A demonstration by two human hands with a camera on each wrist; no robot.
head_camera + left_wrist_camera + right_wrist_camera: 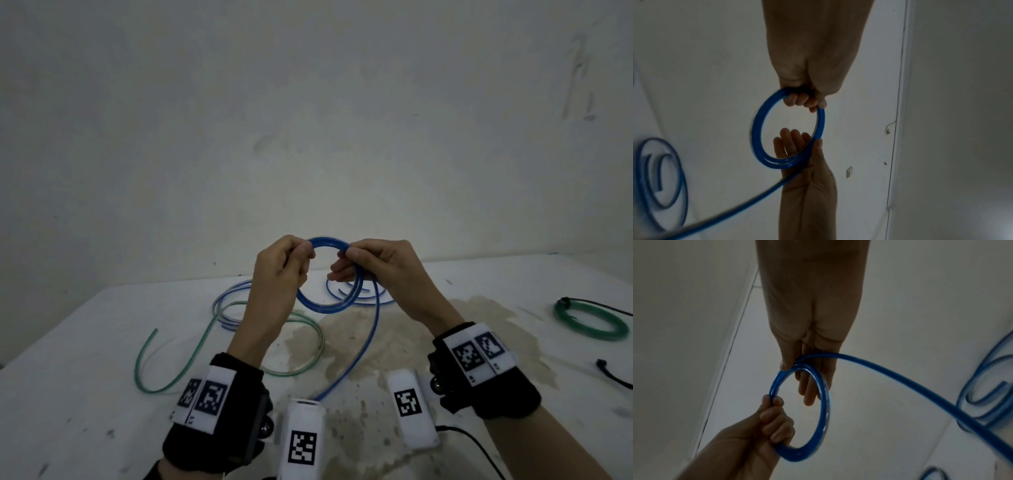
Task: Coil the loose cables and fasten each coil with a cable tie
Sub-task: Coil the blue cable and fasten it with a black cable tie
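I hold a small coil of blue cable [320, 307] in the air above the white table [102, 342]. My left hand [301, 255] grips the coil's left side with curled fingers [803, 101]. On the right side, my right hand [346, 262] pinches the turns under its thumb [786, 366], its other fingers lying straighter behind the coil [825, 410]. The cable's loose tail [363, 346] hangs from my right hand towards the table's near edge. More blue cable [370, 301] lies curled on the table behind the coil.
A loose green cable [202, 346] snakes across the table at the left. At the right edge lies a green coil [589, 320] with a black tie on it, and a loose black cable tie [613, 375] nearer me. A brownish stain [394, 335] marks the table's middle.
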